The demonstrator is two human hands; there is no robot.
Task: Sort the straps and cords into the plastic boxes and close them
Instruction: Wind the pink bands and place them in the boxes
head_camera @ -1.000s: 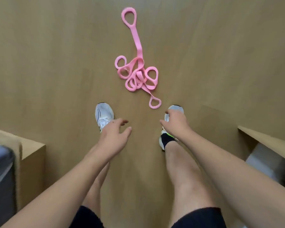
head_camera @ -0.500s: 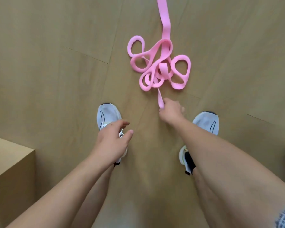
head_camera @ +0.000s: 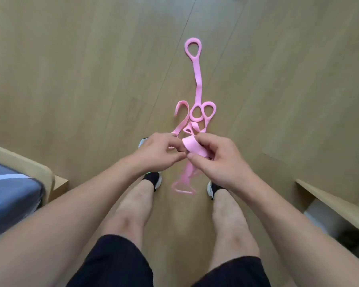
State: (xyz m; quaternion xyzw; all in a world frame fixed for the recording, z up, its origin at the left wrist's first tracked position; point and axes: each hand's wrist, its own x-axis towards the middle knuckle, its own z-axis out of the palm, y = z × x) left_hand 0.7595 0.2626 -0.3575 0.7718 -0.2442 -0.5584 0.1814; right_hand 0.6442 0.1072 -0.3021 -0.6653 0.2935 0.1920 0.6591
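The pink strap [head_camera: 199, 83] is lying mostly on the wooden floor [head_camera: 71, 69], running from a loop at its far end down toward the person's hands in the centre of the view. Partway along, several loops are bunching together on the floor just beyond the hands, and one curved section is arcing out to the left of that bunch. The near portion of the strap is lifted off the floor: a flat fold of it is sitting between the two hands, and a tail ending in a small loop is hanging below them, between the person's two feet. The right hand [head_camera: 220, 160] is gripping the folded section, with its fingers and thumb curled round the pink band. The left hand [head_camera: 160, 152] is meeting it from the left, its thumb and fingertips pinching the strap at the edge of the same fold. Both forearms are reaching in from the near corners of the view. Below the hands, the person's bare legs, dark shorts [head_camera: 116, 264] and light shoes with dark socks are showing. At the near left, a light wooden furniture edge [head_camera: 39, 170] is framing a grey cushioned surface [head_camera: 10, 195]. At the near right, another light wooden edge [head_camera: 330, 197] is standing over a dim recess whose contents cannot be made out.
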